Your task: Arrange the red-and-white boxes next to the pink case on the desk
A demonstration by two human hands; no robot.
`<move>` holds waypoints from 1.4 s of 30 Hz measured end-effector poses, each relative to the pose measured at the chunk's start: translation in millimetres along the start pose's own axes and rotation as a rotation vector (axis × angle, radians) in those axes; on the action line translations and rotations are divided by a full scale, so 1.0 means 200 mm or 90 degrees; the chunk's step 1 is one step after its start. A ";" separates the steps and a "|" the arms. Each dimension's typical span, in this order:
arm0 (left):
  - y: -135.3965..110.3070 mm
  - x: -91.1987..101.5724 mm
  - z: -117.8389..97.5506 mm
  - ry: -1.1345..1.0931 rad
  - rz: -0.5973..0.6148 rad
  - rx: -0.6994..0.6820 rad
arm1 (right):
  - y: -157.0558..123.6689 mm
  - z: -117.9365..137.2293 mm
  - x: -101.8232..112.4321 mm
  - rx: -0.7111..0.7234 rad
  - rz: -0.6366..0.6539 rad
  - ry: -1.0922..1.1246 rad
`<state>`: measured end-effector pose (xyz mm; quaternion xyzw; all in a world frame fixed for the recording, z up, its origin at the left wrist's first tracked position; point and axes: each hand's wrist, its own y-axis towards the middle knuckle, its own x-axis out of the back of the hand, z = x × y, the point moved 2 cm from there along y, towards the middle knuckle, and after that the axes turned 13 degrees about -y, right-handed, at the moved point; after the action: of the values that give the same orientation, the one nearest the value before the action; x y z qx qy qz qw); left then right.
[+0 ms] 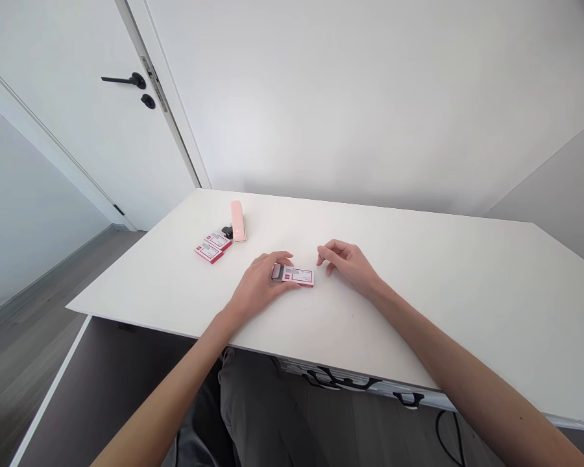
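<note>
A small red and white box [299, 276] lies on the white table [418, 292], its left end slid partly open to show a grey inside. My left hand [260, 285] grips that left end, fingers curled round it. Just right of the box, my right hand [345, 261] rests on the table with its fingers loosely curled and thumb and forefinger close together; whether anything small is pinched there I cannot make out.
Two more red and white boxes [213, 246] lie at the left of the table beside a pink stapler [238, 220] and a small black object [227, 231]. A white door with a black handle [126, 80] stands at the left. Cables [340, 379] hang under the table.
</note>
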<state>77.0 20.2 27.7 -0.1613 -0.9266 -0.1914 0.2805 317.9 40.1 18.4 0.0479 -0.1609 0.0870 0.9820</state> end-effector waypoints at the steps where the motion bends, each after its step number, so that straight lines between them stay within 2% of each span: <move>1: 0.00 0.00 0.00 -0.001 0.026 -0.003 | 0.00 0.00 0.00 0.004 -0.020 -0.008; 3: 0.00 -0.01 -0.01 -0.002 0.077 -0.012 | 0.00 0.00 0.00 0.009 -0.046 -0.017; 5: 0.00 -0.01 -0.02 -0.001 0.097 -0.027 | 0.00 0.00 0.00 0.014 -0.054 -0.013; 8: 0.00 -0.01 -0.02 0.016 0.040 -0.033 | 0.00 0.00 0.00 0.021 -0.043 0.002; 12: 0.00 -0.01 -0.01 0.058 -0.060 0.026 | -0.01 0.01 0.00 0.032 -0.029 0.003; 19: -0.01 -0.01 -0.03 0.060 -0.073 0.092 | -0.03 0.03 -0.03 0.062 -0.020 -0.061; 24: -0.03 0.00 -0.06 0.111 -0.117 0.093 | -0.03 0.04 -0.05 0.075 -0.004 -0.063; 31: -0.04 -0.02 -0.06 0.164 -0.080 0.075 | -0.04 0.04 -0.05 0.103 0.002 -0.089; 42: -0.03 0.00 -0.07 -0.032 0.007 0.108 | -0.09 0.07 -0.12 0.254 0.097 -0.127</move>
<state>81.4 8.5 37.1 -0.1465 -0.9453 -0.1069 0.2710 294.2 16.8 23.4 0.2371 -0.2402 0.1855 0.9229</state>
